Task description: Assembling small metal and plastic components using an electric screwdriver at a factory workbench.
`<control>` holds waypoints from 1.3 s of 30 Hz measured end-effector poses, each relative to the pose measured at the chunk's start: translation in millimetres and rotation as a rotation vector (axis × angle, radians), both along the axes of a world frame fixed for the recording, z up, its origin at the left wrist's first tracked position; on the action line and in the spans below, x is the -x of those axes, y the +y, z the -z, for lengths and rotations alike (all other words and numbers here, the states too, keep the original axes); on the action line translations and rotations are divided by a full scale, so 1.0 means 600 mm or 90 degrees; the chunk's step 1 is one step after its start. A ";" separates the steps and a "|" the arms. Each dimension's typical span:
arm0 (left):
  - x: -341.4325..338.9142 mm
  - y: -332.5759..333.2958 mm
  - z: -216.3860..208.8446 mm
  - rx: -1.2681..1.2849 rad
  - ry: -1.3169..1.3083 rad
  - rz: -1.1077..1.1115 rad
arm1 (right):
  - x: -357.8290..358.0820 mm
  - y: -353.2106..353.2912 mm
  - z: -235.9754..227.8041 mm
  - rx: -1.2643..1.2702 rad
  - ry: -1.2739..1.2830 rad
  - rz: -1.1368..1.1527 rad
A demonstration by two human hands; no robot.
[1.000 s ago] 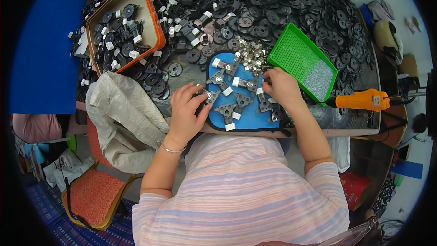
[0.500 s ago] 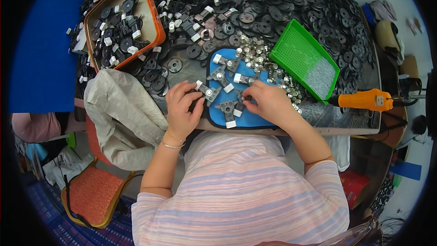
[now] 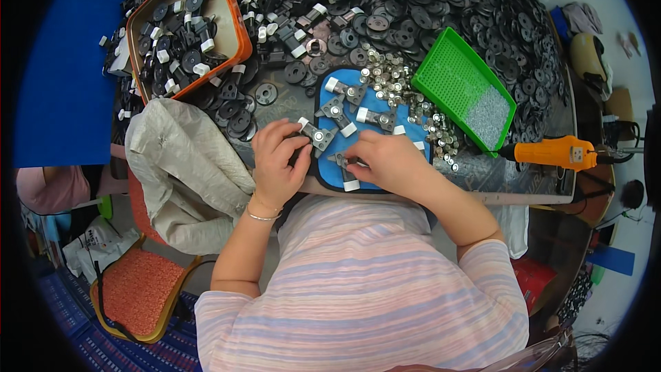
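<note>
My left hand [image 3: 279, 162] is at the left edge of a blue mat [image 3: 330, 173], fingers curled and thumb close to them. Its fingertips grip the edge of a black bracket with a white tip [image 3: 319, 138] and a round metal centre. Over the mat's lower part, my right hand [image 3: 391, 163] is closed in a pinch on another black bracket [image 3: 342, 160], whose white tip points toward me. The fingertips partly hide that piece. Several similar brackets lie on the mat, among them one at its middle [image 3: 377, 118] and one near its top [image 3: 346, 89].
Small metal fittings [image 3: 389, 79] lie along the mat's right side. A green basket [image 3: 446, 69] holds tiny silvery pieces, with an orange electric screwdriver [image 3: 554, 153] beside it. Black discs [image 3: 475, 14] heap up behind. An orange-rimmed tray [image 3: 241, 34] of brackets and a beige cloth [image 3: 182, 158] are left.
My right hand has moved left and slightly up, from a bracket at the mat's middle right to the one at its lower left. My left hand has stayed in place.
</note>
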State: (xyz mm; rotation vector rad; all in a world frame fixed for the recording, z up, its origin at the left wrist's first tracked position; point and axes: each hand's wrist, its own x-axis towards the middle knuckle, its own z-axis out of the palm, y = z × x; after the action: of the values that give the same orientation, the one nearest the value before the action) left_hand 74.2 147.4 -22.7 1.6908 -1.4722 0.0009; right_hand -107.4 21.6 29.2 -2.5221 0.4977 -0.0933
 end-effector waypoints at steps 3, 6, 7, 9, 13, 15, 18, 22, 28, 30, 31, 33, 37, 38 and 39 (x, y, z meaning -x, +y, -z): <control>-0.001 0.001 0.002 0.006 0.002 -0.002 | -0.001 0.002 -0.001 0.014 0.013 -0.014; -0.001 0.003 0.002 0.010 0.004 0.000 | 0.009 -0.007 -0.017 0.032 0.011 0.005; -0.001 0.004 0.002 0.012 0.001 0.010 | 0.015 -0.011 -0.022 0.048 -0.004 0.020; 0.002 0.008 -0.009 -0.001 -0.013 0.035 | 0.029 -0.018 -0.026 0.071 0.011 0.041; 0.030 0.016 -0.039 -0.110 -0.032 0.086 | 0.048 -0.018 -0.028 0.100 0.019 0.063; 0.046 0.019 -0.033 -0.174 -0.041 0.118 | 0.052 -0.014 -0.024 0.099 0.008 0.061; 0.065 0.018 -0.034 -0.214 -0.044 0.124 | 0.052 -0.009 -0.020 0.114 0.011 0.055; 0.072 0.014 -0.031 -0.232 -0.059 0.089 | 0.055 -0.007 -0.020 0.118 0.032 0.048; 0.072 0.002 -0.031 -0.231 -0.050 0.058 | 0.055 -0.004 -0.022 0.112 -0.002 0.041; 0.073 0.000 -0.031 -0.233 -0.048 0.055 | 0.052 -0.001 -0.021 0.105 -0.023 0.036; 0.073 -0.001 -0.031 -0.234 -0.041 0.058 | 0.048 0.002 -0.019 0.099 -0.043 0.031; 0.075 -0.001 -0.029 -0.235 -0.034 0.063 | 0.037 0.008 -0.014 0.092 -0.063 0.027; 0.075 -0.001 -0.023 -0.223 -0.032 0.050 | 0.022 0.015 -0.004 0.097 -0.046 0.003; 0.074 -0.001 -0.023 -0.221 -0.033 0.051 | 0.021 0.016 -0.002 0.099 -0.040 0.000; 0.073 -0.001 -0.023 -0.221 -0.033 0.050 | 0.022 0.016 -0.002 0.099 -0.041 -0.001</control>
State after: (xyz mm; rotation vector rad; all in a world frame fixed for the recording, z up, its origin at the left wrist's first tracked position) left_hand 30.2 146.7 -8.9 1.9170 -1.6484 -0.2689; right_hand -120.4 31.1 30.4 -2.6612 0.4789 -0.2190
